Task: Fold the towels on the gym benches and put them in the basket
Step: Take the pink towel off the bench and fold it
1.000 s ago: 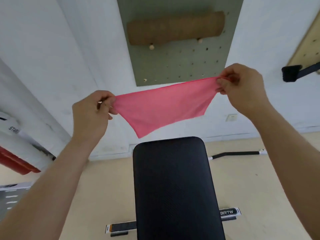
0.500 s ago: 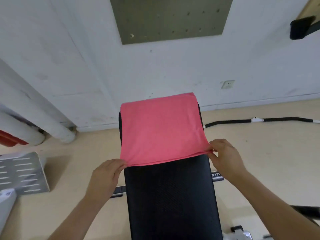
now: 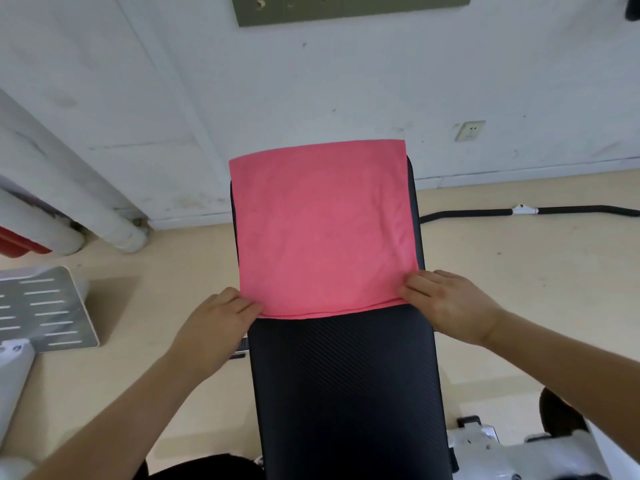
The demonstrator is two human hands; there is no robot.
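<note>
The pink towel [image 3: 322,230] lies flat on the far half of the black bench pad [image 3: 346,393]. It is doubled over, and two layered edges show along its near side. Its far edge reaches the far end of the pad, and its left edge overhangs the pad's side slightly.

The left hand [image 3: 214,323] is at the near-left corner of the towel. Its fingers are extended and slightly bent, and the cloth covers their tips. The thumb is hidden, so it cannot be told whether this hand pinches the corner.

The right hand [image 3: 446,303] is at the near-right corner. Its fingers are bent over the top of the corner and hold it against the pad's edge. The thumb is out of sight.

A wall socket [image 3: 470,130] sits on the white wall behind the bench. A black bar [image 3: 571,211] lies on the floor to the right, and a grey slotted plate [image 3: 45,306] lies to the left.
</note>
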